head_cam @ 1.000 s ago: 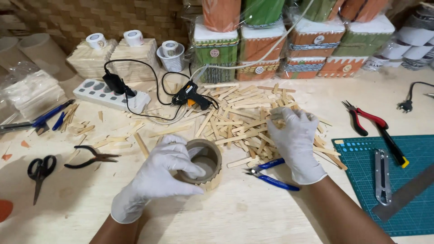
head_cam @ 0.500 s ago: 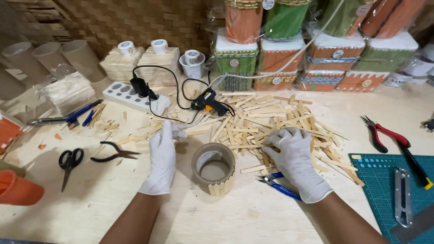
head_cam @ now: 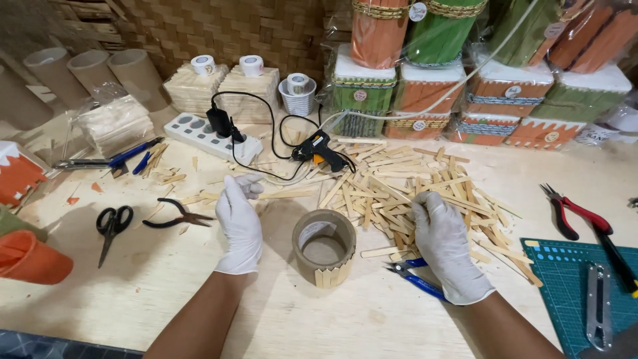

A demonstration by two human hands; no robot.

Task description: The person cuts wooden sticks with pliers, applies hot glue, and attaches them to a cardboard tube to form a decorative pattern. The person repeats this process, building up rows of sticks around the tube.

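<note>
While the right hand (head_cam: 446, 242) rummages sticks, the left grip (head_cam: 240, 216) pinches a sideways stick (head_cam: 287, 195).

Black-handled scissors (head_cam: 111, 225) and dark pliers (head_cam: 178, 214) lie at the left of the wooden worktop (head_cam: 332, 319), with a white power strip (head_cam: 211, 138) and a black glue gun (head_cam: 320, 149) further back. Red-handled pliers (head_cam: 577, 214) rest beside a teal cutting mat (head_cam: 565, 279) bearing a metal utility knife (head_cam: 599, 306). Wrapped orange and green boxes (head_cam: 465, 100) are stacked behind.
</note>
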